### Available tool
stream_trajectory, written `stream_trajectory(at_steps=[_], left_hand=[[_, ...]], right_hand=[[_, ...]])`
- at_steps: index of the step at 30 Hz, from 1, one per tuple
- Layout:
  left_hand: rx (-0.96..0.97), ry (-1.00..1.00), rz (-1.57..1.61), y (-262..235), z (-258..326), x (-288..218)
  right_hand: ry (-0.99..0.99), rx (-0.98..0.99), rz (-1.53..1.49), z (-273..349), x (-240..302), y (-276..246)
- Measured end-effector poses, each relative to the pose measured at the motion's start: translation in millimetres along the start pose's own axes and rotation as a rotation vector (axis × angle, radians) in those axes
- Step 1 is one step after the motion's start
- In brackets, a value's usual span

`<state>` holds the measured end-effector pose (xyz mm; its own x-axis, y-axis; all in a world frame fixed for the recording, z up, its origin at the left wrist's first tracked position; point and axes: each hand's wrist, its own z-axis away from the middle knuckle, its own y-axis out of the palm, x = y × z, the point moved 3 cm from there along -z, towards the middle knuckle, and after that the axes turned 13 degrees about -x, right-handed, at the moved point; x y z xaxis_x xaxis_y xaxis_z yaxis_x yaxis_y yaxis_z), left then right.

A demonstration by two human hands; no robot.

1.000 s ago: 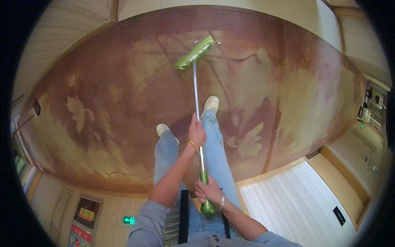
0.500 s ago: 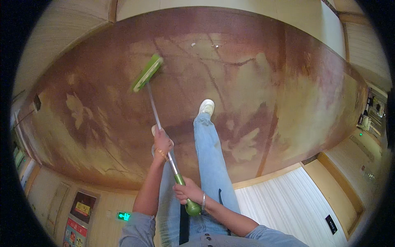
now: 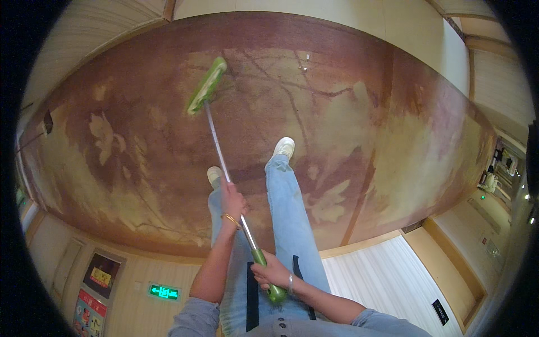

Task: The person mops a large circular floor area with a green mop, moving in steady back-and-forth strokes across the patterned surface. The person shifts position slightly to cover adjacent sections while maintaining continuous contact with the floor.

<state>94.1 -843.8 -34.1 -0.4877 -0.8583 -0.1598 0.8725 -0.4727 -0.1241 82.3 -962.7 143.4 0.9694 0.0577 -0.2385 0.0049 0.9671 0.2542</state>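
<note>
A long-handled flat mop [image 3: 216, 135] slants across the view, with a green head that has a pale strip along its middle. The mop head [image 3: 206, 87] rests on the patterned carpet, ahead and a little to the left. My left hand [image 3: 233, 201] wraps round the silver pole partway down, a gold bracelet on its wrist. Close to my waist, my right hand [image 3: 273, 271] is closed round the green grip [image 3: 259, 257] at the pole's near end. Two small white scraps [image 3: 306, 63] lie on the carpet to the right of the mop head.
Brown and tan carpet [image 3: 252, 123] with leaf shapes spreads ahead and to both sides. My white shoes [image 3: 284, 147] stand on it. A pale wall [image 3: 314, 22] runs along the far edge. A lit green sign [image 3: 164, 291] and posters [image 3: 90, 314] hang at lower left.
The mop head has moved farther away and slightly right, and both hands have shifted right with the pole. The white scraps now appear farther right and closer together.
</note>
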Motion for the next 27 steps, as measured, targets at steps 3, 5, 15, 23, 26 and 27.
stream_trajectory(at_steps=[3,5,15,23,26,27], left_hand=[[0.059,0.244,-0.296,-17.5,-61.3,13.0],[-0.077,0.500,-0.666,4.3,-80.9,25.0],[0.099,0.304,-0.451,63.0,17.0,28.4],[-0.060,0.300,-0.472,38.4,-46.1,-3.3],[0.020,0.390,-0.670,96.5,-30.9,11.4],[0.091,0.536,-0.645,101.9,-42.6,25.2]], right_hand=[[0.058,0.055,-0.119,-18.8,8.9,0.1],[0.026,0.003,-0.170,-22.4,17.3,0.0],[-0.056,-0.169,-0.088,7.7,-9.6,-15.5],[0.047,0.045,-0.213,-28.6,22.3,-3.9],[-0.032,-0.017,-0.322,-23.1,33.3,-16.9],[-0.053,-0.048,-0.316,-18.4,34.4,-14.7]])
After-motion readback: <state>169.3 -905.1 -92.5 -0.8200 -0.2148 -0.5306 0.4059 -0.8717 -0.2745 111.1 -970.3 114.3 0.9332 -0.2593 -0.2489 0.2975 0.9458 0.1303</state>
